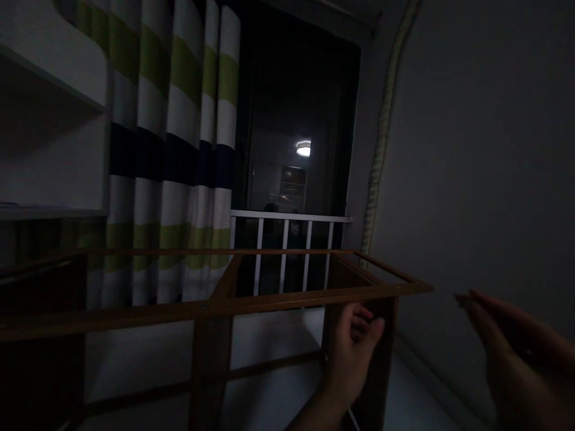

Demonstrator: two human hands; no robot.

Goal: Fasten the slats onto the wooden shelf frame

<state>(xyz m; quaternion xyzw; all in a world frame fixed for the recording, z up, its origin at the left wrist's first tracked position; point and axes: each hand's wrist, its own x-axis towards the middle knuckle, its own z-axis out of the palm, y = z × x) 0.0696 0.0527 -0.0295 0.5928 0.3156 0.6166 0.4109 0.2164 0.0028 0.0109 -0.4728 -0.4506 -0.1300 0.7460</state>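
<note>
A dark brown wooden frame [269, 304] with open bays spans the lower part of the head view. Just under its front rail, by the right end panel [335, 281], is my left hand [350, 353]. Its fingers curl in toward the thumb, and whatever they hold, if anything, is too dark to make out. My right hand [516, 353] is in the air to the right of the frame's corner, apart from the wood. Its fingers are pressed together at the tips; a small dark tip shows there, but its kind is unclear.
A striped curtain [179, 155] hangs behind on the left, beside white shelving [54, 155]. A dark window [296, 108] with a white railing [291, 215] stands behind the frame. A wrapped pipe [381, 137] runs down the corner by the grey wall [485, 149].
</note>
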